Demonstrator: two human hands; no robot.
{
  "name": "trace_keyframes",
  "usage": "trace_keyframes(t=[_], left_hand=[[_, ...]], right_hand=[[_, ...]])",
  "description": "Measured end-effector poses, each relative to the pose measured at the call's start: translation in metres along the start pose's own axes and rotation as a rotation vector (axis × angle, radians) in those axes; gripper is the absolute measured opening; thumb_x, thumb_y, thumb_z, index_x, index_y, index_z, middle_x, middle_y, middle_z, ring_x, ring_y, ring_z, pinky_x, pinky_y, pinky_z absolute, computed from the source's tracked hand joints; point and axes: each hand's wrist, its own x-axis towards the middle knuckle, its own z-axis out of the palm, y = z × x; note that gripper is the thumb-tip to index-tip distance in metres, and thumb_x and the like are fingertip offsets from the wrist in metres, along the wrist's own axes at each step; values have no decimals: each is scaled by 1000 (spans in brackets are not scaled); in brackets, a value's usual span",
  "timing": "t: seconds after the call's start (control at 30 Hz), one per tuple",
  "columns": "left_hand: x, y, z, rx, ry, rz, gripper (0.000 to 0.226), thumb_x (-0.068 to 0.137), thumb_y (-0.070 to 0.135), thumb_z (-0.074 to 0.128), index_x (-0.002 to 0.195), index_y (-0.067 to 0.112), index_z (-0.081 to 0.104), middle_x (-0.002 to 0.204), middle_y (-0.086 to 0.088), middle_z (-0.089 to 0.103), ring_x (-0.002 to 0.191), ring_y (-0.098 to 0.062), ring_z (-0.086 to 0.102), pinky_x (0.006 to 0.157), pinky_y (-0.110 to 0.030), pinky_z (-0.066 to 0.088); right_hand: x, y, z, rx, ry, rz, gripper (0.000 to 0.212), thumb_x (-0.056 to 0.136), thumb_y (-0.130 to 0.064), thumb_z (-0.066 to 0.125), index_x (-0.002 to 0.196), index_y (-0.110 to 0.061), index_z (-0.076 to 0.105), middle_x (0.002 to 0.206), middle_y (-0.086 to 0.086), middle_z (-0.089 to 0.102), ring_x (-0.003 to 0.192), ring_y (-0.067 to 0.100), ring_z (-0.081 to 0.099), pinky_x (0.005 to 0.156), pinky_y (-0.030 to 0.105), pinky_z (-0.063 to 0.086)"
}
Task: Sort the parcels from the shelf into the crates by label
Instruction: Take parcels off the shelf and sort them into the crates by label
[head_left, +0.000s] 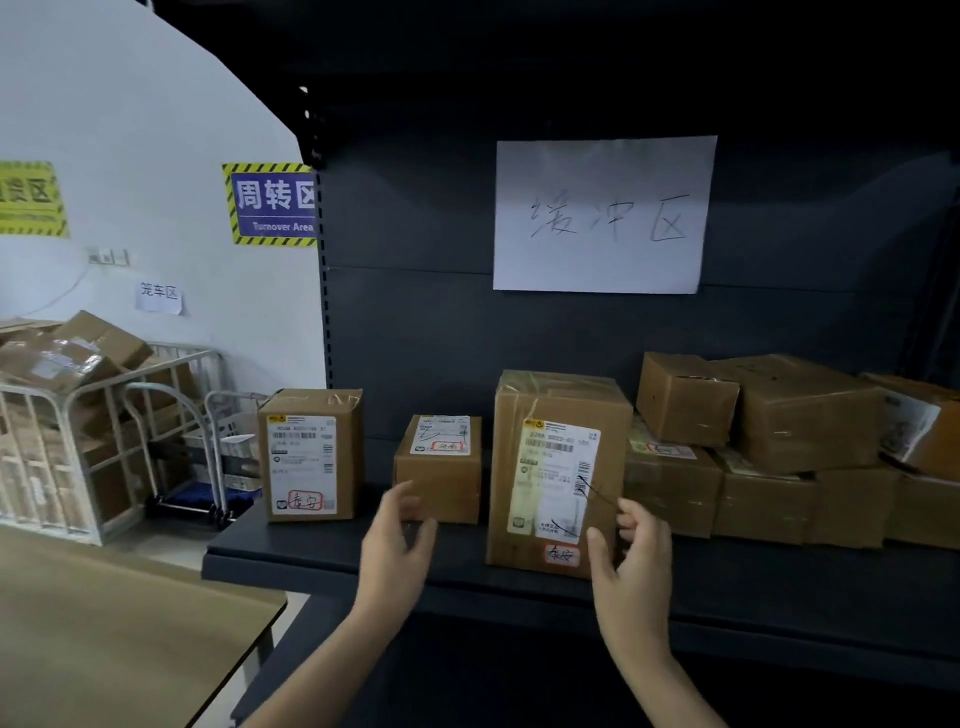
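Centre frame, shelf (311, 545): tall box (558, 467), small box (439, 467) just left.
Left hand (397, 540): spread, empty, before small box.
Right hand (634, 561): spread, empty, beside tall box.

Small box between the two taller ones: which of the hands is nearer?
Left. The left hand is in front of the small box; the right hand is beside the tall box.
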Motion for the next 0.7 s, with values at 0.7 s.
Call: trace_keyframes(t=[0.7], left_hand=[[103, -90, -128, -251, -109, -341, 37, 86, -1, 57, 116, 20, 52, 109, -5, 66, 99, -20, 65, 79, -30, 53]], right_hand=[[-2, -125, 218, 225, -824, 174, 55, 95, -13, 47, 145, -20, 25, 144, 2, 40, 131, 14, 40, 96, 19, 35]])
